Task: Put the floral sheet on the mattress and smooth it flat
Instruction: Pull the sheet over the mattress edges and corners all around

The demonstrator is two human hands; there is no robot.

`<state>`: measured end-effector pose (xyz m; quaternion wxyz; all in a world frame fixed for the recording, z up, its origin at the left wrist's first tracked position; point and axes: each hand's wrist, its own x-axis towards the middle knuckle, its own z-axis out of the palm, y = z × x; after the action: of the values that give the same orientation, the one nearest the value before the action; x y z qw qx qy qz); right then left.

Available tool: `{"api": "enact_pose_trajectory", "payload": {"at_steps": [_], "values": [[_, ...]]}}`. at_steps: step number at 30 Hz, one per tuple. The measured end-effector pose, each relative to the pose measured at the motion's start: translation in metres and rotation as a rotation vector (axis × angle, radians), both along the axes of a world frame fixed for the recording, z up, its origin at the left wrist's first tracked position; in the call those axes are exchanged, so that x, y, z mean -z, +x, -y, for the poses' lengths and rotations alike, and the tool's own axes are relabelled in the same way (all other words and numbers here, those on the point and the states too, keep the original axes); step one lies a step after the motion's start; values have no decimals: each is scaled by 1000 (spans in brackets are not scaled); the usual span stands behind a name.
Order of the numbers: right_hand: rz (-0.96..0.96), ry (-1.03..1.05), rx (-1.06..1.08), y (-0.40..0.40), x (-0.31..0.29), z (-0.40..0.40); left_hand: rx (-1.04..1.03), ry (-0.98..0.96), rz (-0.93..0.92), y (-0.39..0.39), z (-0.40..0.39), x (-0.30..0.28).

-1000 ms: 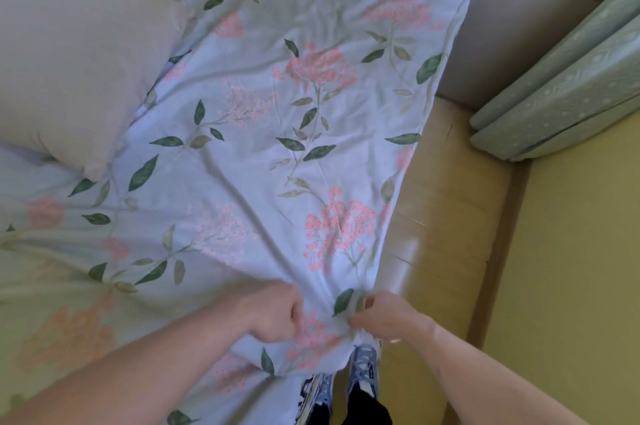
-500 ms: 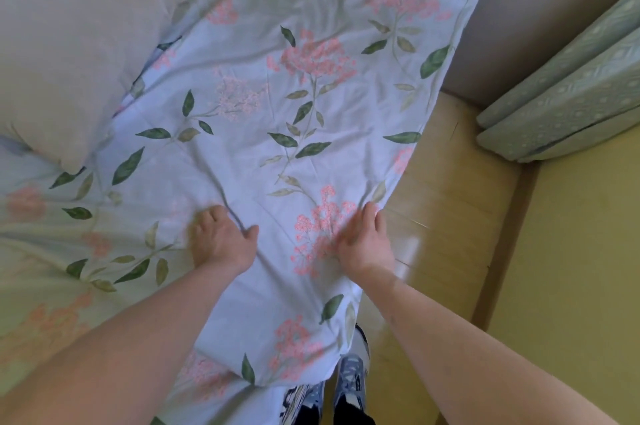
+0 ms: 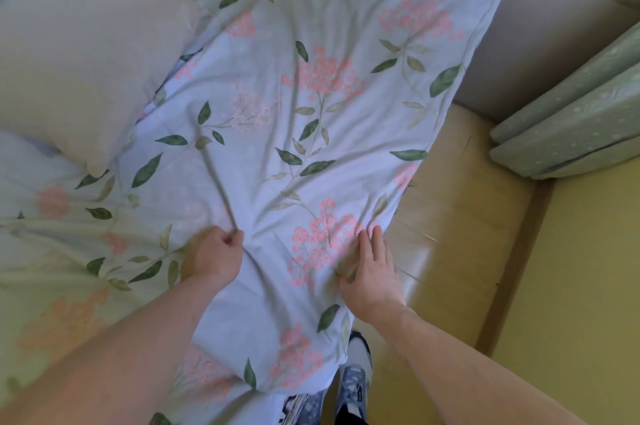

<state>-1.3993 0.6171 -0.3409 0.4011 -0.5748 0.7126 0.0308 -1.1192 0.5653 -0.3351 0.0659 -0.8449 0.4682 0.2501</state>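
The floral sheet point(image 3: 311, 133), pale blue with pink blooms and green leaves, lies spread over the mattress, which it hides. My left hand point(image 3: 213, 256) pinches a fold of the sheet, and a taut crease runs up and away from the fingers. My right hand point(image 3: 369, 267) lies flat with fingers apart on the sheet near its right edge. The sheet's near corner hangs down over the bed's edge in front of my feet.
A cream pillow point(image 3: 79, 68) lies on the sheet at the left. A tan wooden floor strip point(image 3: 460, 223) runs along the right of the bed. Green curtains point(image 3: 575, 113) hang at the far right. My shoes point(image 3: 353, 379) stand at the bottom.
Both hands went from gripping the near corner to lying up on the sheet. My left hand has since closed on a fold and raised a crease; the right stays flat by the edge.
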Motion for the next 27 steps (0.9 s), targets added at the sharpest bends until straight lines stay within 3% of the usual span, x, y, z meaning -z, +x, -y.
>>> {"api": "enact_pose_trajectory", "payload": {"at_steps": [4,9,11,14,20,24,27], "values": [[4,-230,20,12,-9,-6,-132,28,148,39,-35,-5],[-104,46,-301,33,1,-23,-432,118,214,96,-86,-5],[-131,70,-307,36,7,-23,-469,193,119,112,-98,3],[-122,61,-235,44,11,-24,-446,161,-105,124,-110,12],[-73,-180,-157,69,-13,-74,-419,-57,-138,143,-137,-4],[-25,-156,-257,114,-18,-146,-349,-126,-133,163,-155,-8],[-39,14,-278,136,-6,-175,-296,-59,-235,177,-164,-9]]}}
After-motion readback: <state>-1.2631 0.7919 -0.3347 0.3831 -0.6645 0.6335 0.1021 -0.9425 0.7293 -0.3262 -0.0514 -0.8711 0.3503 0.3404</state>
